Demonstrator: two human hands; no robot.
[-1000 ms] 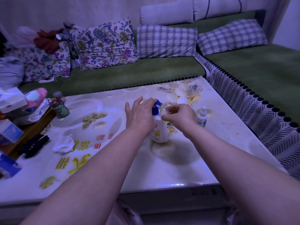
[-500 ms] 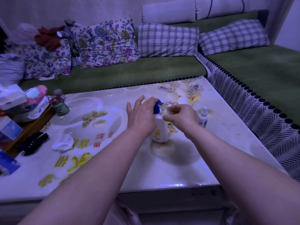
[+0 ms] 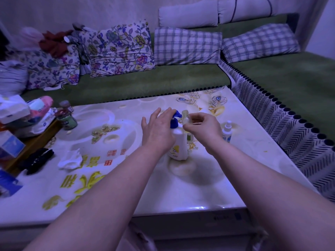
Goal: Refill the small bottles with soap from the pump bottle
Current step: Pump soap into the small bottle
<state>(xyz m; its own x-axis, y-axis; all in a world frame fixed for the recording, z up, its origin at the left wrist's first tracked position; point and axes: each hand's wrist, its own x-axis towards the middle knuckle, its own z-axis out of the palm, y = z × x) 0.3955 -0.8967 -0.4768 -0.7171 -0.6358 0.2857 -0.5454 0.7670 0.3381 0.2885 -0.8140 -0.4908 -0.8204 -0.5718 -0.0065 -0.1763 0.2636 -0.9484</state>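
The left hand (image 3: 157, 131) rests with straight fingers on the blue head of the pump bottle (image 3: 178, 144), which stands mid-table (image 3: 181, 192). The right hand (image 3: 202, 126) pinches a small clear bottle (image 3: 185, 118) at the pump bottle's nozzle. It looks light, slick and narrow-mouthed, so it is best held round its body. One pump bottle. Two small bottles are certain, the second a white-capped bottle (image 3: 227, 131) standing further right. A greenish shape behind the pump bottle may be a third.

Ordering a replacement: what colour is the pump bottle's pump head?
The pump head is blue; head view.
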